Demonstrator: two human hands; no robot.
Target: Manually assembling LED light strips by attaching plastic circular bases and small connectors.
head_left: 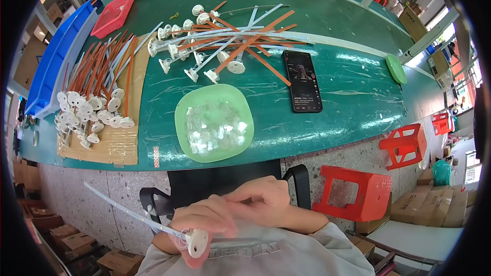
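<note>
My left hand [200,215] is closed around an LED strip with a white round base [198,244], held low in front of my shirt. Its pale strip sticks out to the upper left. Close beside it, my right hand [263,198] is curled with the fingertips pressed together; what they hold, if anything, is hidden. Motion blurs the fingers where the hands meet. Beyond them on the table sits a green bowl [245,103] with many small clear pieces [215,128] in it.
On the green table [286,133] lie a heap of strips with white bases [245,38], another bundle on cardboard [134,145], and a phone [305,84]. Blue bin [56,56] and red basket [110,18] stand left. A black chair [225,176] and red stools [358,194] are near.
</note>
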